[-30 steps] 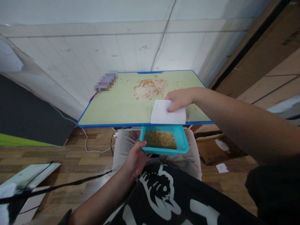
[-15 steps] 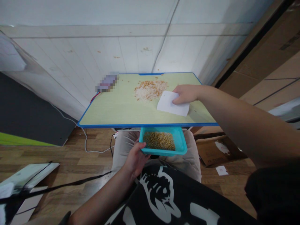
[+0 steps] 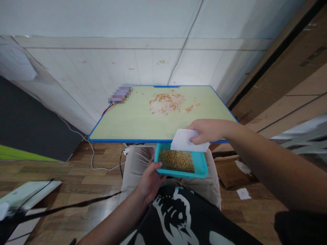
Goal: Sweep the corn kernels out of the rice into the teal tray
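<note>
My left hand (image 3: 152,180) is closed on the left side of a turquoise plastic tray (image 3: 201,166), held above my lap just under the table's front edge. Yellow beans or similar round grains (image 3: 177,160) cover much of its bottom. In my right hand (image 3: 204,131) is a flat white scraper (image 3: 187,140), thumb on its upper face; it reaches over the table edge, its lower edge above the tray's back part. Farther back on the table lies a spread heap of white grains mixed with yellow-orange ones (image 3: 166,103). A few loose grains (image 3: 191,108) lie to its right.
The pale table (image 3: 122,124) has a blue rim. A blurred-out object (image 3: 120,94) with a red cord is at its back left. Cardboard boxes (image 3: 281,78) stand at the right, and an open carton (image 3: 232,170) sits on the floor. A white cable (image 3: 93,160) runs along the left floor.
My right hand has drawn the scraper toward me, from beside the heap to the front edge over the tray. Loose grains right of the heap now show. The left hand keeps its hold.
</note>
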Demonstrator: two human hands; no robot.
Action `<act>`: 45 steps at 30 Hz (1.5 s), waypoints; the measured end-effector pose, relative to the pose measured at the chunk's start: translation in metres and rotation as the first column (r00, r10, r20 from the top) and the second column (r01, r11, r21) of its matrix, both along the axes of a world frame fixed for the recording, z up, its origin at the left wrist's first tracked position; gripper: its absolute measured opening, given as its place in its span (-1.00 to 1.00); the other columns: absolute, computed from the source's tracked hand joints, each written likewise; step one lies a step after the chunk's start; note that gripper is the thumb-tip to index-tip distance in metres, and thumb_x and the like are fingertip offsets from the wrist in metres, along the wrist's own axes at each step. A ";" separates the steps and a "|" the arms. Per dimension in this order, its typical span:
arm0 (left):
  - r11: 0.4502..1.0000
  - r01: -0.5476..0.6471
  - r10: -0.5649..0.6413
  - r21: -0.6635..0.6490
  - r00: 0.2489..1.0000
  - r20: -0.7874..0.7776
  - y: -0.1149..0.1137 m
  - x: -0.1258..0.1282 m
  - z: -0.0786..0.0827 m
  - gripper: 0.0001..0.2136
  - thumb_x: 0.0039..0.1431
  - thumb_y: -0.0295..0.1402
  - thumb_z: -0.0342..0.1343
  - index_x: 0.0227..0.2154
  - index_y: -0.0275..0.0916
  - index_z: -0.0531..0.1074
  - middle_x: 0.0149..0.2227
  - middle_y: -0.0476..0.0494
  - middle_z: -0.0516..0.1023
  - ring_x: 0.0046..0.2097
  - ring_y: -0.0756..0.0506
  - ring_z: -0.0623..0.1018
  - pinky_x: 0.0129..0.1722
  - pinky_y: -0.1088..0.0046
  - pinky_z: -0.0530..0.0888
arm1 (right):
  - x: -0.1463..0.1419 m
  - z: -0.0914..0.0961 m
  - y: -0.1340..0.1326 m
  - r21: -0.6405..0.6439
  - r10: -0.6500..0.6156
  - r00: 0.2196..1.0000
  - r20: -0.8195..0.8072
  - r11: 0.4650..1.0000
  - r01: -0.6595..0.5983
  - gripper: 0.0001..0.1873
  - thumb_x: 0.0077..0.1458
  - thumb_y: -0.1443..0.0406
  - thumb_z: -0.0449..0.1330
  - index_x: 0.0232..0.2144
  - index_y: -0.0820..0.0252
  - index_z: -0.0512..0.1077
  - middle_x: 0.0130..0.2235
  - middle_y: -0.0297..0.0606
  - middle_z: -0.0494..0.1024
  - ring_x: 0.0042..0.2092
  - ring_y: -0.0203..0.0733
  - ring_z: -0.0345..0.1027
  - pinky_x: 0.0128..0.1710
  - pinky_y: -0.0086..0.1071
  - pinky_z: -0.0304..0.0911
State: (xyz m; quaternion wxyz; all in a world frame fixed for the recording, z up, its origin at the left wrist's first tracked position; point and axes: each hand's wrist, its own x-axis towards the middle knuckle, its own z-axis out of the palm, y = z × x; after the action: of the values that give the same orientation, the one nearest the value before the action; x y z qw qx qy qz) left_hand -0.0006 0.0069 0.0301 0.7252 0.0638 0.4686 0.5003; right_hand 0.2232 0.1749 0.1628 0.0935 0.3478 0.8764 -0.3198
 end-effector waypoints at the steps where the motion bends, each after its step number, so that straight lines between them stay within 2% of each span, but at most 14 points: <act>1: 1.000 0.001 -0.001 0.001 1.000 0.006 0.000 0.001 0.001 -0.44 -0.10 -0.30 0.38 0.06 -0.16 0.52 -0.03 -0.14 0.69 -0.01 -0.22 0.59 -0.08 0.29 0.45 | 0.002 -0.005 -0.008 0.019 -0.003 1.000 -0.028 1.000 0.004 -0.86 0.04 0.23 0.23 -0.49 0.16 0.43 -0.52 -0.36 0.47 -0.45 -0.24 0.32 -0.44 -0.36 0.13; 4: 1.000 -0.017 0.017 0.000 1.000 0.002 -0.001 0.003 0.002 -0.40 -0.11 -0.30 0.38 0.09 -0.15 0.51 -0.04 -0.14 0.69 0.00 -0.24 0.59 -0.07 0.28 0.45 | 0.014 -0.023 -0.031 0.091 -0.056 0.981 -0.188 0.993 0.074 -0.76 0.12 0.14 0.20 -0.48 0.15 0.43 -0.48 -0.30 0.51 -0.44 -0.22 0.34 -0.39 -0.34 0.18; 7: 0.999 -0.041 0.040 -0.018 0.999 -0.021 -0.005 0.002 -0.001 -0.39 -0.11 -0.31 0.37 0.11 -0.14 0.49 -0.03 -0.14 0.70 0.02 -0.26 0.61 -0.07 0.26 0.46 | 0.033 -0.048 -0.050 0.064 -0.255 0.871 -0.420 0.949 0.309 -0.67 0.16 0.01 0.20 -0.42 0.13 0.47 -0.41 -0.23 0.59 -0.38 -0.14 0.42 -0.37 -0.30 0.27; 9: 0.999 -0.045 0.044 -0.030 0.999 -0.020 -0.010 -0.002 -0.008 -0.35 -0.12 -0.29 0.37 0.14 -0.13 0.48 -0.02 -0.16 0.70 0.03 -0.29 0.63 -0.07 0.24 0.48 | 0.046 -0.066 -0.060 -0.025 -0.453 0.691 -0.563 0.845 0.534 -0.63 0.12 -0.05 0.21 -0.39 0.11 0.48 -0.42 -0.22 0.60 -0.41 -0.11 0.41 -0.41 -0.28 0.29; 12: 0.998 -0.051 0.049 -0.044 0.998 -0.044 -0.016 -0.008 -0.026 -0.25 -0.15 -0.26 0.39 0.22 -0.14 0.43 0.01 -0.22 0.72 0.11 -0.39 0.64 -0.05 0.17 0.50 | 0.062 -0.088 -0.066 -0.135 -0.619 0.351 -0.703 0.600 0.789 -0.60 0.02 -0.06 0.27 -0.30 0.10 0.53 -0.36 -0.18 0.65 -0.38 -0.04 0.44 -0.38 -0.23 0.34; 14: 0.997 -0.070 0.068 -0.037 0.997 -0.047 -0.020 -0.012 -0.038 -0.21 -0.14 -0.23 0.39 0.26 -0.14 0.41 0.06 -0.25 0.71 0.14 -0.42 0.64 -0.02 0.13 0.51 | 0.068 -0.094 -0.063 -0.168 -0.651 0.249 -0.717 0.508 0.845 -0.62 -0.04 -0.05 0.26 -0.33 0.09 0.54 -0.38 -0.21 0.63 -0.39 -0.03 0.42 -0.39 -0.22 0.32; 16: 0.998 -0.063 0.062 -0.020 0.996 -0.060 -0.021 -0.014 -0.047 -0.23 -0.09 -0.18 0.39 0.27 -0.14 0.42 0.11 -0.27 0.70 0.14 -0.42 0.64 -0.02 0.13 0.51 | 0.068 -0.092 -0.056 -0.178 -0.677 0.221 -0.702 0.467 0.866 -0.65 -0.10 -0.03 0.22 -0.39 0.07 0.53 -0.43 -0.24 0.59 -0.39 -0.03 0.40 -0.40 -0.23 0.30; 19: 0.999 -0.046 0.046 0.008 0.997 -0.068 -0.019 -0.012 -0.050 -0.25 -0.05 -0.14 0.39 0.27 -0.14 0.43 0.12 -0.27 0.70 0.11 -0.39 0.66 -0.07 0.17 0.51 | 0.063 -0.083 -0.043 -0.178 -0.713 0.246 -0.656 0.464 0.868 -0.68 -0.19 0.01 0.14 -0.47 0.06 0.50 -0.46 -0.26 0.55 -0.37 -0.03 0.41 -0.38 -0.23 0.30; 23: 0.999 -0.025 0.027 0.035 0.999 -0.045 -0.013 -0.006 -0.042 -0.31 0.00 -0.15 0.37 0.25 -0.10 0.45 0.13 -0.21 0.70 0.10 -0.33 0.65 -0.07 0.22 0.50 | 0.057 -0.076 -0.034 -0.170 -0.726 0.306 -0.616 0.501 0.849 -0.70 -0.26 0.04 0.05 -0.55 0.06 0.43 -0.49 -0.28 0.52 -0.40 -0.07 0.39 -0.40 -0.25 0.27; 27: 1.000 0.003 -0.003 -0.012 0.998 -0.058 -0.006 -0.001 -0.021 -0.42 0.13 -0.15 0.26 0.23 -0.15 0.48 0.11 -0.21 0.72 -0.03 -0.25 0.67 -0.19 0.29 0.48 | 0.059 -0.080 -0.031 -0.215 -0.726 0.299 -0.619 0.523 0.825 -0.65 -0.27 0.06 0.04 -0.47 0.09 0.48 -0.49 -0.28 0.54 -0.39 -0.06 0.41 -0.41 -0.27 0.29; 34: 0.999 0.031 -0.031 -0.011 0.999 0.016 0.002 0.010 0.015 -0.45 0.27 -0.20 0.13 0.30 -0.24 0.42 0.02 -0.26 0.74 -0.11 -0.24 0.67 -0.18 0.25 0.52 | 0.062 -0.087 -0.025 -0.274 -0.728 0.252 -0.638 0.520 0.809 -0.70 -0.23 0.11 0.07 -0.44 0.09 0.47 -0.45 -0.28 0.60 -0.36 -0.03 0.49 -0.36 -0.26 0.36; 38: 0.999 0.032 -0.032 0.006 0.999 0.012 0.001 0.015 0.018 -0.42 0.25 -0.20 0.14 0.32 -0.22 0.39 0.05 -0.25 0.73 -0.11 -0.23 0.67 -0.19 0.27 0.51 | 0.063 -0.087 -0.024 -0.298 -0.724 0.263 -0.638 0.547 0.782 -0.68 -0.15 0.16 0.10 -0.33 0.08 0.51 -0.35 -0.26 0.69 -0.29 0.01 0.57 -0.29 -0.23 0.43; 41: 0.999 0.038 -0.038 0.009 0.999 -0.015 -0.001 0.015 0.017 -0.43 0.26 -0.20 0.10 0.32 -0.19 0.39 0.08 -0.25 0.72 -0.08 -0.25 0.68 -0.16 0.23 0.51 | 0.062 -0.085 -0.025 -0.363 -0.726 0.212 -0.654 0.547 0.754 -0.61 -0.14 0.21 0.12 -0.21 0.10 0.55 -0.30 -0.22 0.73 -0.26 0.03 0.61 -0.19 -0.17 0.50; 45: 0.998 0.049 -0.049 0.034 0.999 -0.012 -0.006 0.015 0.014 -0.40 0.19 -0.20 0.15 0.31 -0.18 0.38 0.10 -0.27 0.71 0.10 -0.34 0.66 -0.05 0.16 0.52 | 0.066 -0.081 -0.022 -0.477 -0.708 0.133 -0.694 0.590 0.652 -0.53 -0.17 0.28 0.18 -0.12 0.09 0.54 -0.24 -0.22 0.76 -0.19 0.04 0.65 -0.08 -0.11 0.54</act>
State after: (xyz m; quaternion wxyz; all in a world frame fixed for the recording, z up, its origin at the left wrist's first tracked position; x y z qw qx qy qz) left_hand 0.0139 0.0014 0.0443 0.7335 0.0904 0.4622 0.4901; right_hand 0.2891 0.1530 0.0817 -0.4838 0.5017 0.5373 -0.4749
